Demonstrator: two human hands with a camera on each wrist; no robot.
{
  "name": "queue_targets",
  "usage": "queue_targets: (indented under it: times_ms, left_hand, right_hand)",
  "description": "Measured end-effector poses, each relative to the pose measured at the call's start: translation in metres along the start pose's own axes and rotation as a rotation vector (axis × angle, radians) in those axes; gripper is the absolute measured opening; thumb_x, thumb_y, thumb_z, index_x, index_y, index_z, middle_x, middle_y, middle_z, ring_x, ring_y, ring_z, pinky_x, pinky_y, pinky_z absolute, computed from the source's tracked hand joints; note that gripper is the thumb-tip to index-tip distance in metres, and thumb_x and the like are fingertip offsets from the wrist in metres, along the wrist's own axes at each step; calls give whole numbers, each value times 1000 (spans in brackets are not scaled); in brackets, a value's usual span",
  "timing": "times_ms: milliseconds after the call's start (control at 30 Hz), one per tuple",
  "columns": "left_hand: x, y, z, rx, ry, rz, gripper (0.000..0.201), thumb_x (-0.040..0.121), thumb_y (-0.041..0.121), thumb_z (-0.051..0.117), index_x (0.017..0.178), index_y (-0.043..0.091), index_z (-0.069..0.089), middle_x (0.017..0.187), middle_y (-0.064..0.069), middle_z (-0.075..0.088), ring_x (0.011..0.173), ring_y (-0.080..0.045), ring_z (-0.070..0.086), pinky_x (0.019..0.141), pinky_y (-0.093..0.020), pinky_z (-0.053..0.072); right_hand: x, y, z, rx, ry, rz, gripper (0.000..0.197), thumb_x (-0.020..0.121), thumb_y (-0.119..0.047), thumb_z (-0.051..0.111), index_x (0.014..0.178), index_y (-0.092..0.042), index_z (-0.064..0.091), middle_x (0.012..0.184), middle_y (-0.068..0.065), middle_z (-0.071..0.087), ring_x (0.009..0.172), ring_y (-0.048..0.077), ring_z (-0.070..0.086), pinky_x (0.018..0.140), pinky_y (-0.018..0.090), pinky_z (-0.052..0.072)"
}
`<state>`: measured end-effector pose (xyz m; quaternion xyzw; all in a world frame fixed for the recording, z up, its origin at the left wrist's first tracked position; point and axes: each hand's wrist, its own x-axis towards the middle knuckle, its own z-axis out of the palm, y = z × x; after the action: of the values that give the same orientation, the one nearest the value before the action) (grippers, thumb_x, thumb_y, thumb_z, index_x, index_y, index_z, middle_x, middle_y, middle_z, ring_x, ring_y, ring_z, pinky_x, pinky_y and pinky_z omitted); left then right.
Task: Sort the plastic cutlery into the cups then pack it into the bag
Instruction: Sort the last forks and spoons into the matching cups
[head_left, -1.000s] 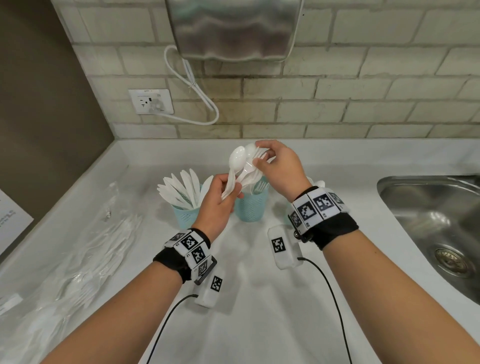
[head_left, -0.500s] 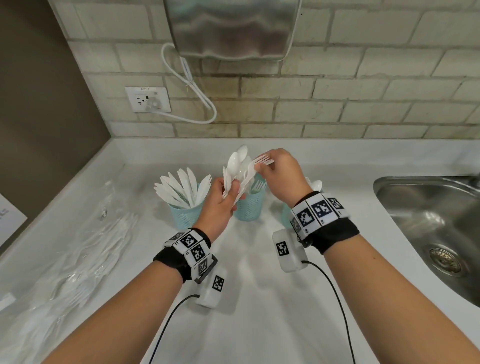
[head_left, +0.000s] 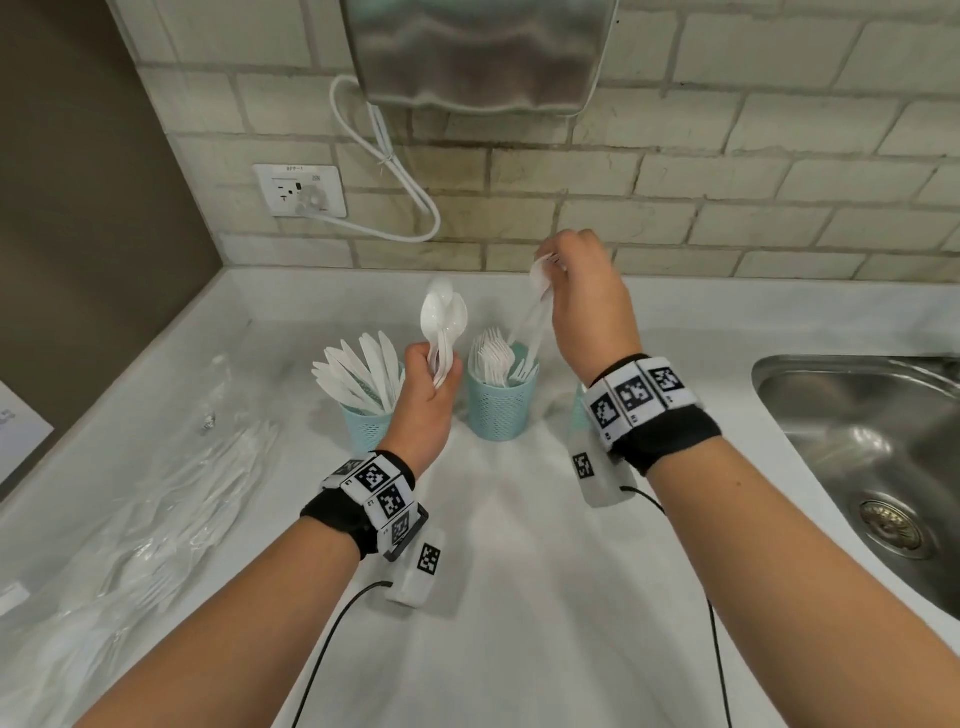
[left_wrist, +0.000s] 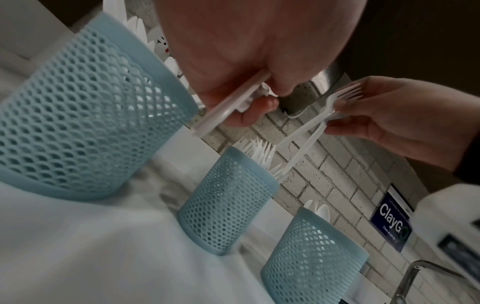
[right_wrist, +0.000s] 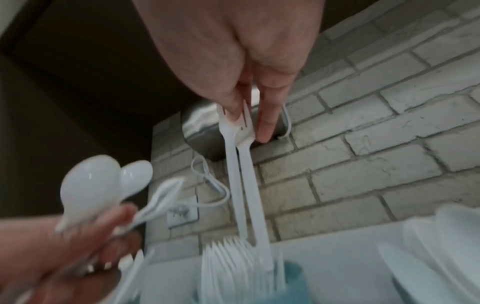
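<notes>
Forks (head_left: 535, 322) pinched in right hand (head_left: 582, 301) above fork-filled middle cup (head_left: 501, 402) (spoons (head_left: 442, 317) gripped in left hand (head_left: 428, 400)).

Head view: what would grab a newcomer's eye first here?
The right hand, raised before the brick wall, pinches two white forks by their tines, handles dipping into the middle cup. Beside it the left hand grips a bunch of spoons upright, beside the cup of knives.

Two white forks (right_wrist: 242, 185) hang handles-down into the middle blue mesh cup (head_left: 501, 402); spoons (head_left: 443, 317) stand upright beside it.
</notes>
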<state>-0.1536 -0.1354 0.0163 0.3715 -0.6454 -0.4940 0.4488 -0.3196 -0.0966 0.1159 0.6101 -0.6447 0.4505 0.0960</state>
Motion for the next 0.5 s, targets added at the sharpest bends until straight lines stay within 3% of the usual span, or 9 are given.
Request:
queue_targets:
  times_ms: [133, 233, 367, 433, 500]
  left_hand:
    - [-3, -2, -1, -24, -32, 0, 12, 100, 19, 44, 104, 27, 36, 89, 5, 46, 68, -6, 42, 62, -20, 36]
    - [-5, -3, -2, -43, -40, -2, 13, 100, 17, 44, 104, 27, 35, 92, 4, 47, 68, -4, 43, 62, -18, 37]
    - [-7, -1, -1, -42, -48, -1, 15, 100, 13, 42, 103, 24, 33, 100, -8, 52, 65, -4, 44, 54, -9, 39]
    - [-9, 3, 0, -42, -38, 23, 23, 100, 7, 40, 101, 28, 31, 98, -7, 55, 63, -2, 45, 54, -10, 38]
    - [-10, 7, 2, -61, -21, 45, 27, 99, 2, 39, 107, 25, 28, 93, -4, 56, 60, 0, 46, 54, -11, 37]
  right_hand:
    - [-16, 13, 28, -37, -77, -22, 18, 90, -2, 45, 97, -10, 59, 101, 10, 56, 83, 28, 56, 69, 39, 48]
    - [-27, 24, 42, 8, -169, 71, 21, 90, -1, 44, 98, -10, 62, 102, 10, 57, 87, 28, 58, 75, 38, 48]
    - [-35, 34, 47, 0, -273, 158, 39, 89, 7, 39, 117, -12, 61, 119, 9, 56, 104, 24, 58, 88, 33, 47]
    - [-32, 34, 45, -24, -289, 141, 38, 94, -1, 40, 124, -15, 59, 123, 8, 55, 110, 23, 56, 93, 32, 46]
    - [-30, 33, 43, -41, -265, 126, 30, 97, -13, 44, 120, -15, 63, 115, 9, 59, 104, 24, 58, 89, 32, 47]
